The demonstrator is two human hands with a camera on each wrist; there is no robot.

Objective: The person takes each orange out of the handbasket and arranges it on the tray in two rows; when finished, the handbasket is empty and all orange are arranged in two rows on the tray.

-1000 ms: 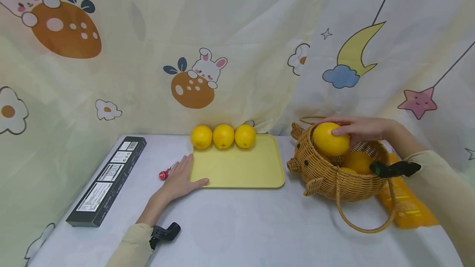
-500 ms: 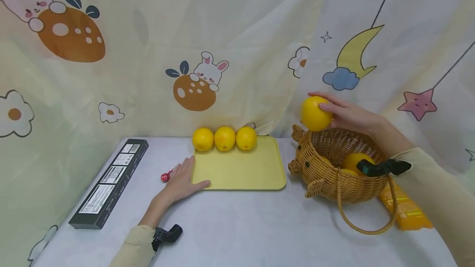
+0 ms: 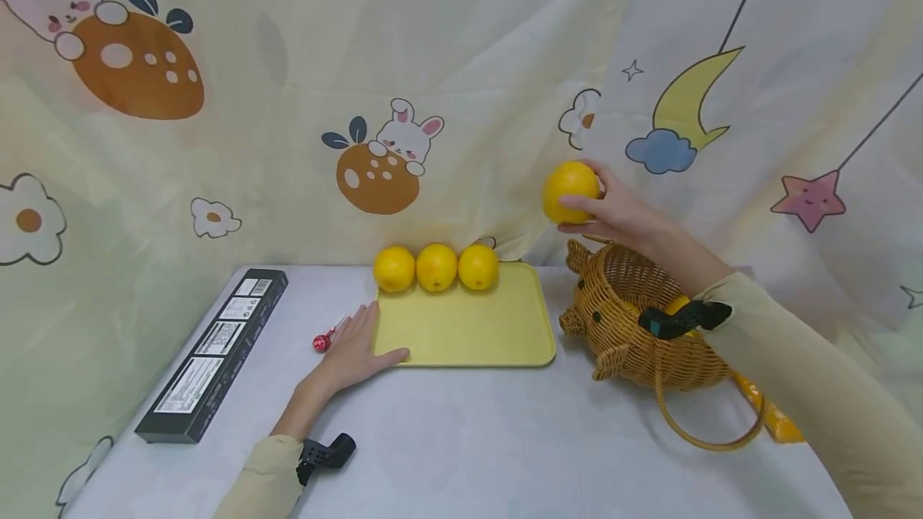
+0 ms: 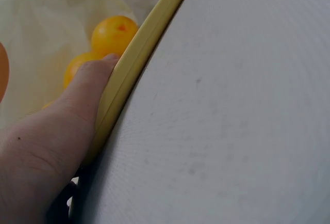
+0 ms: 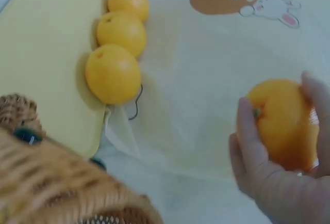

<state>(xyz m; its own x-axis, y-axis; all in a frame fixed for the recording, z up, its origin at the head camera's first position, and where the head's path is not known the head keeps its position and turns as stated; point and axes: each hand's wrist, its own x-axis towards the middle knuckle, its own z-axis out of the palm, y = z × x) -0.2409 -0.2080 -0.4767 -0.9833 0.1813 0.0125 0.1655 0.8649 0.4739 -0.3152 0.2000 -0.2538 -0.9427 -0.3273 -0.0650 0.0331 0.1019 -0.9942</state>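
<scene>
My right hand grips an orange in the air, up and left of the pig-shaped wicker basket. In the right wrist view the fingers and thumb curl round the held orange. Three more oranges stand in a row along the back edge of the yellow tray. My left hand rests at the tray's left front corner, fingers straight and thumb along the front rim. Inside the basket another orange shows, partly hidden by the right wrist's black strap.
A long dark box lies at the left. Next to the left hand is a red lollipop. An orange packet lies behind the basket's rope handle, half covered by the right sleeve. A printed cloth hangs behind the table.
My right hand has lifted the orange out of the basket and carried it up and to the left. The left hand has stayed at the tray's corner.
</scene>
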